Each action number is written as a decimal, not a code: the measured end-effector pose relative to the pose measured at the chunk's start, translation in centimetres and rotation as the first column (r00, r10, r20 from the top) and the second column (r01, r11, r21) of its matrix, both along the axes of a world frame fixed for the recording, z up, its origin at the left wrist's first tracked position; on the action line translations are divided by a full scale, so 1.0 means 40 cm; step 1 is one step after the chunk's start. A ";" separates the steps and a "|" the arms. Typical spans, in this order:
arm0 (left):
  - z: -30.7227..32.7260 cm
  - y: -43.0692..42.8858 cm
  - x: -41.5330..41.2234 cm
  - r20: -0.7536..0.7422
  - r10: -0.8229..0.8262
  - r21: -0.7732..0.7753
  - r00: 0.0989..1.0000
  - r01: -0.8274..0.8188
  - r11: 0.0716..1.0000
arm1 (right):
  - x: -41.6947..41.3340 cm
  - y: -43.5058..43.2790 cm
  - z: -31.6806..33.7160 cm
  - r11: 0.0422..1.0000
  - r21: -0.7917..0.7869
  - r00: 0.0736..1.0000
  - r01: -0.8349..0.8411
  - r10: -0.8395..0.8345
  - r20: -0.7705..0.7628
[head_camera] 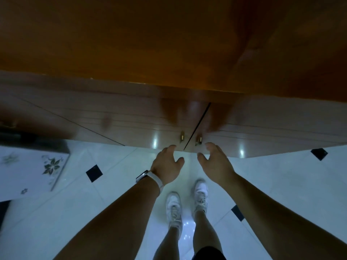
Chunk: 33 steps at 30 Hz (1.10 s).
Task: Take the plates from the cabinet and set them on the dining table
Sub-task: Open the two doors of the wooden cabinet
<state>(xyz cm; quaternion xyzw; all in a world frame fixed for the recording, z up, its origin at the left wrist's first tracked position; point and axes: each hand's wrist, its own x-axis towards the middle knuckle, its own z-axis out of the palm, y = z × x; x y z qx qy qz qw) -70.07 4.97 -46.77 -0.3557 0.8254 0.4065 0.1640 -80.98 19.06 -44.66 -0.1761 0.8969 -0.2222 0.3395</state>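
White tile floor, wooden cabinet (131, 117) dead ahead with both doors closed; left hand (166, 164) and right hand (216, 164) hover just below its brass knobs (182, 136) at the doors' meeting edge; fingers loose, gripping nothing.

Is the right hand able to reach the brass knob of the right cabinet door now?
Probably yes: the right hand is open just short of the right knob, not touching it, and nothing stands between them.
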 end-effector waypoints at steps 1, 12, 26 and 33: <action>-0.010 0.004 -0.015 -0.010 0.051 0.017 0.999 -0.051 0.999 | -0.008 -0.013 -0.021 0.999 -0.013 0.999 0.041 -0.041 0.018; -0.069 0.000 -0.097 -0.166 0.133 -0.005 0.977 -0.135 0.991 | -0.026 -0.051 -0.138 0.966 -0.192 0.985 0.171 -0.162 0.063; -0.111 0.044 -0.033 -0.236 0.161 0.010 0.958 -0.163 0.987 | 0.026 -0.023 -0.169 0.938 -0.269 0.974 0.220 -0.228 0.001; -0.127 0.049 0.062 -0.276 0.159 0.078 0.948 -0.143 0.987 | 0.065 0.023 -0.166 0.948 -0.251 0.976 0.195 -0.212 -0.044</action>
